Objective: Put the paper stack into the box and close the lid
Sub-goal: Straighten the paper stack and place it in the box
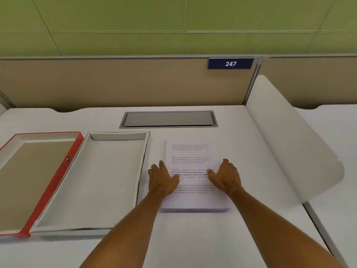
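Printed white paper stack [193, 157] lay on white desk [193, 238] right of open white cardboard box [100, 180], red-edged lid [58, 176] cut off left, left hand [164, 178] and right hand [225, 176] loose at stack's sides, grip unclear, text blurred.

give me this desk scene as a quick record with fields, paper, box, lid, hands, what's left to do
paper stack: printed sheets lying flat on the desk, right of the box
box: white tray, open, nothing in it
lid: red-edged, lying inside-up, left of the box and touching it
left hand: at the stack's left edge, fingers spread
right hand: at the stack's right edge, fingers spread
stack lifted: no
left to do: move the stack into the box, close the lid
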